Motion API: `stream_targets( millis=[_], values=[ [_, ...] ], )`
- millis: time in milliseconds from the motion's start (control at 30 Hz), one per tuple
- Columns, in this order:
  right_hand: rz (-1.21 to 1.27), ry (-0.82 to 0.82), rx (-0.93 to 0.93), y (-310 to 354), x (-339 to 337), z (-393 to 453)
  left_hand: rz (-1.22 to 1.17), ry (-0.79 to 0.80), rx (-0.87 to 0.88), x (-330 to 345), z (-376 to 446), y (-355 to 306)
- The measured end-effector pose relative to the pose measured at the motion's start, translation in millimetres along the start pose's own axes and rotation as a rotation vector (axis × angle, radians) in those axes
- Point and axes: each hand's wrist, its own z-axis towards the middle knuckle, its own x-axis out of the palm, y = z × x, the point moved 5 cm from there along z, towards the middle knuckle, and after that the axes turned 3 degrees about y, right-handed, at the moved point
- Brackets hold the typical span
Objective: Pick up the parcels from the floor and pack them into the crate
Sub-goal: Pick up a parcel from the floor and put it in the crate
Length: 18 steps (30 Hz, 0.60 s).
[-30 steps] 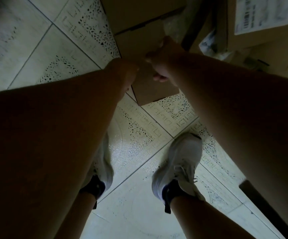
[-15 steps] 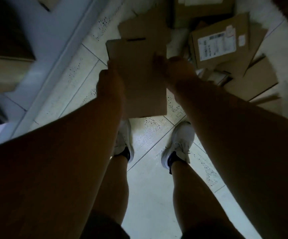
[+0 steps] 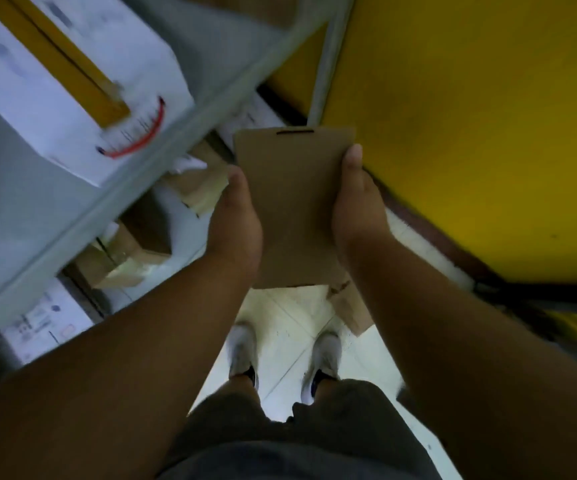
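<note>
A flat brown cardboard parcel [image 3: 294, 202] is held up at chest height in the middle of the view, with a dark slot near its top edge. My left hand [image 3: 235, 216] grips its left edge and my right hand [image 3: 358, 206] grips its right edge, thumbs on top. A large yellow surface [image 3: 470, 116], possibly the crate's wall, fills the upper right just beyond the parcel. Another brown parcel [image 3: 353, 306] lies on the floor below my right wrist, partly hidden.
A grey shelf rail [image 3: 176, 116] runs diagonally at the left, with a white box [image 3: 72, 98] bearing yellow tape on it. Several brown boxes [image 3: 141, 237] sit under the shelf. My feet in white shoes [image 3: 245, 351] stand on pale floor tiles.
I have straightened up and lifted the parcel from near the floor. The view has swung away from the pile of parcels to the shelf and the yellow surface.
</note>
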Motion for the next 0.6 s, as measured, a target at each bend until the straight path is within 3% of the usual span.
stream_targets(
  millis=[133, 200, 267, 500, 600],
  values=[
    [0.050, 0.041, -0.214, 67, -1, -60, 0.009, -0.031, 0.165, -41, -42, -73],
    [0.045, 0.086, -0.298, 84, 2, -82, -0.105, -0.130, 0.154, -61, -58, -85],
    [0.090, 0.146, -0.355, 94, 4, -102, -0.015, -0.161, 0.146, -77, -84, -93],
    [-0.055, 0.315, -0.581, 90, 18, -170, 0.022, -0.425, 0.173, -143, -183, -64],
    [-0.095, 0.419, -0.615, 65, 36, -213, -0.003, -0.602, 0.071, -180, -232, -34]
  ],
)
